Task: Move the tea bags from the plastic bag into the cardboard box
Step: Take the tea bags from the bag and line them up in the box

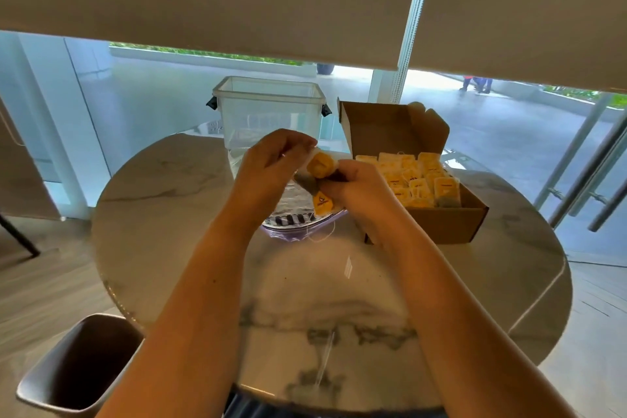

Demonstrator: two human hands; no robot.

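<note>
While the plastic bag (295, 193) is pinched at its upper edge by the left hand (271, 159), a small cluster of tea bags (320, 164) is gripped in the curled fingers of the right hand (356, 187), just above the marble table (176, 187). Both hands are closed; the left is clamped on the film, the right on the tea bags, though how many are held cannot be told.

A yellow tag (322, 204) is seen hanging below the right hand, and a thin white string (322, 234) is left trailing down toward the tabletop. The held bundle is tilted, its long axis judged to run from upper left to lower right, with the tag end pointing down.

The tea bags are judged to be very light, soft and easily crushed, with paper that could tear if squeezed; a gentle hold across the flat faces is favoured, not a pull on the string. The film of the plastic bag looks limp and slippery, so it is best taken at the rim.

To the right, the cardboard box (437, 224) is seen open, its lid flap raised, and already well filled with upright yellow-tagged tea bags in rows. A clear plastic container (268, 105) stands behind the hands.
</note>
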